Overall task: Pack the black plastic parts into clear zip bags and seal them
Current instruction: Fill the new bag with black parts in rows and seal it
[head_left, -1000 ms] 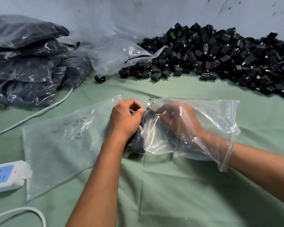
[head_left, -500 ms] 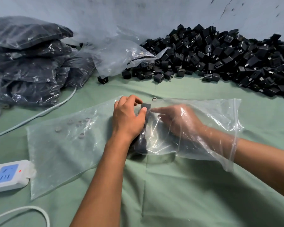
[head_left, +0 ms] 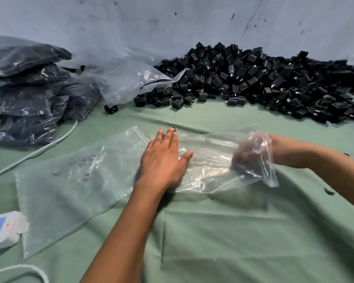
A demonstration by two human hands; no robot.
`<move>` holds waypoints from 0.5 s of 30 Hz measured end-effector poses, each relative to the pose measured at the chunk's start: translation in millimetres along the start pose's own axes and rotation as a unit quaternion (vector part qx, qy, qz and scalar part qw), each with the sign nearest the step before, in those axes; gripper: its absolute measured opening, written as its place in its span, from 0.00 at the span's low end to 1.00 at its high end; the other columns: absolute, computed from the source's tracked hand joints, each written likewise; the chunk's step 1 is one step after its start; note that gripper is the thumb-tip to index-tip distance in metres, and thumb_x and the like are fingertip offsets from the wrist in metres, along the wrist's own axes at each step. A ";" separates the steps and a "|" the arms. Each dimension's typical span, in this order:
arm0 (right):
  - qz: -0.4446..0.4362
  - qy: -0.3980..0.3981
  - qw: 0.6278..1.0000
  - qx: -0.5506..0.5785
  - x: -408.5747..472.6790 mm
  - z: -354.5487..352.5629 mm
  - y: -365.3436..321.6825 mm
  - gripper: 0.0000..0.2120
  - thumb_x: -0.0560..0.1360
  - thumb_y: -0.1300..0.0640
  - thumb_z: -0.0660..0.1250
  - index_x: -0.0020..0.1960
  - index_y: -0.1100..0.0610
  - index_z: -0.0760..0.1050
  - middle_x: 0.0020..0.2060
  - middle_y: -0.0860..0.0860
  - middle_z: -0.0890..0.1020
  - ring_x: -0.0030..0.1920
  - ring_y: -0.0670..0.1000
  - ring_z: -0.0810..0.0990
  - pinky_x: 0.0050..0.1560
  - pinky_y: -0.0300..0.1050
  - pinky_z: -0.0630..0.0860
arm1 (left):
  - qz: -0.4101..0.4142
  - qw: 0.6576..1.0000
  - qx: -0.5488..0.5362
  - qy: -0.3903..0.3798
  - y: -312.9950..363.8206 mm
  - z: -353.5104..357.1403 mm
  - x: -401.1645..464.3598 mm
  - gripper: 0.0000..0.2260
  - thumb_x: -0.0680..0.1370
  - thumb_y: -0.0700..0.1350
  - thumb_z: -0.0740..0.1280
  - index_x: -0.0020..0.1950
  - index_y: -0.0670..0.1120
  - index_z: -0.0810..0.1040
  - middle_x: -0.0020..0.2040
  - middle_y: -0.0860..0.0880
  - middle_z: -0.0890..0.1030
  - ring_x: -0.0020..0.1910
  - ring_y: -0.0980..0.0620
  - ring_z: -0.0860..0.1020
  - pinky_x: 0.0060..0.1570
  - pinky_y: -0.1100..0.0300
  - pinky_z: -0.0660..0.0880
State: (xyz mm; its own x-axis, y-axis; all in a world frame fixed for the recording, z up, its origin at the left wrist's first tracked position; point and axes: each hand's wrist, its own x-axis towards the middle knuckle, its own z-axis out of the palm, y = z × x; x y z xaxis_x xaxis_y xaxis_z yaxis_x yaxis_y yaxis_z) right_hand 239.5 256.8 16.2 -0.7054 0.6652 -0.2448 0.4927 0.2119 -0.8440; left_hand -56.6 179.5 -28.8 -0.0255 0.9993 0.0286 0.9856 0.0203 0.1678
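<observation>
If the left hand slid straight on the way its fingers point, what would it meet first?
Probably the small metal ring just beyond the left hand's fingertips; farther on lies the pile of black plastic parts.

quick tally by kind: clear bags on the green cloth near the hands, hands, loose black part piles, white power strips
clear zip bags by the hands: 2
hands: 2, left hand, right hand
pile of black parts: 1
white power strip: 1
total: 6

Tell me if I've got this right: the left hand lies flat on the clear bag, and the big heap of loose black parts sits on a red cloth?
Not quite. The head view shows the left hand flat on the clear zip bag, but the heap of black plastic parts sits on a pale green cloth, not a red one.
</observation>
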 end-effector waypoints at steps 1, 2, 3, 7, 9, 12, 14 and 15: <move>0.033 0.040 0.998 -0.019 -8.2 -13.5 6.5 0.06 0.80 0.56 0.72 0.51 0.57 0.87 0.45 0.55 0.88 0.45 0.51 0.87 0.44 0.38 0.81 | 0.002 1.000 0.002 0.000 1.1 0.2 -0.3 0.37 0.82 0.68 0.44 0.84 0.49 0.43 0.84 0.51 0.43 0.83 0.50 0.42 0.82 0.48 0.46; 0.073 0.102 0.992 -0.031 -11.1 -26.1 13.7 0.05 0.79 0.58 0.72 0.50 0.58 0.86 0.42 0.55 0.88 0.41 0.51 0.87 0.39 0.38 0.81 | 0.004 1.000 0.002 -0.002 1.5 -0.4 -0.2 0.37 0.82 0.68 0.44 0.84 0.49 0.43 0.84 0.51 0.43 0.83 0.50 0.42 0.82 0.48 0.45; 0.110 0.182 0.977 -0.034 -10.1 -37.8 22.9 0.05 0.80 0.63 0.70 0.51 0.60 0.86 0.39 0.57 0.87 0.36 0.51 0.86 0.34 0.38 0.81 | 0.006 1.000 0.005 -0.008 2.3 -1.7 0.4 0.37 0.82 0.68 0.44 0.84 0.49 0.43 0.84 0.51 0.42 0.83 0.50 0.41 0.81 0.48 0.44; 0.151 0.380 0.911 -0.052 22.6 -62.1 37.9 0.08 0.81 0.66 0.65 0.54 0.62 0.82 0.42 0.57 0.86 0.34 0.52 0.84 0.30 0.41 0.80 | -0.010 0.997 0.017 -0.069 9.6 -20.2 7.3 0.36 0.81 0.68 0.48 0.84 0.50 0.50 0.84 0.47 0.44 0.83 0.45 0.41 0.80 0.41 0.41; 0.129 0.379 0.906 -0.138 47.5 -69.5 36.6 0.08 0.81 0.62 0.67 0.56 0.57 0.83 0.49 0.55 0.86 0.44 0.54 0.85 0.42 0.45 0.81 | -0.004 0.998 0.019 -0.052 28.9 -33.8 13.6 0.32 0.81 0.68 0.53 0.80 0.51 0.63 0.83 0.43 0.54 0.83 0.41 0.48 0.79 0.37 0.45; 0.131 0.328 0.880 -0.318 87.9 -85.1 36.1 0.19 0.80 0.57 0.68 0.70 0.56 0.76 0.64 0.59 0.80 0.64 0.61 0.77 0.65 0.51 0.73 | 0.114 0.990 -0.079 0.029 83.2 -44.1 20.6 0.21 0.81 0.59 0.65 0.72 0.54 0.74 0.73 0.46 0.71 0.74 0.45 0.66 0.74 0.42 0.65; 0.153 0.303 0.867 -0.364 116.4 -94.6 40.5 0.28 0.80 0.56 0.68 0.79 0.53 0.66 0.74 0.62 0.68 0.73 0.66 0.66 0.74 0.55 0.63 | 0.209 0.967 -0.132 0.054 115.2 -41.4 23.8 0.17 0.82 0.45 0.67 0.71 0.56 0.76 0.69 0.49 0.73 0.70 0.48 0.69 0.68 0.46 0.71; 0.162 0.299 0.869 -0.358 128.2 -99.0 43.0 0.31 0.80 0.55 0.67 0.81 0.51 0.61 0.77 0.63 0.63 0.75 0.66 0.61 0.76 0.57 0.59 | 0.240 0.960 -0.130 0.061 126.1 -38.4 25.2 0.20 0.81 0.39 0.65 0.70 0.56 0.77 0.68 0.49 0.73 0.69 0.48 0.69 0.66 0.47 0.72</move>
State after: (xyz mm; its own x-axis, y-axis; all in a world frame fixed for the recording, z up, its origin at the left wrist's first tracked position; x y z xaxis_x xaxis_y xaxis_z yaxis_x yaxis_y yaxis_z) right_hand 220.7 422.1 -4.2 -0.1843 0.9811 0.0591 0.9583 0.1928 -0.2108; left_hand 60.6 206.0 30.9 0.3857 0.8805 0.2756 0.8144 -0.4653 0.3467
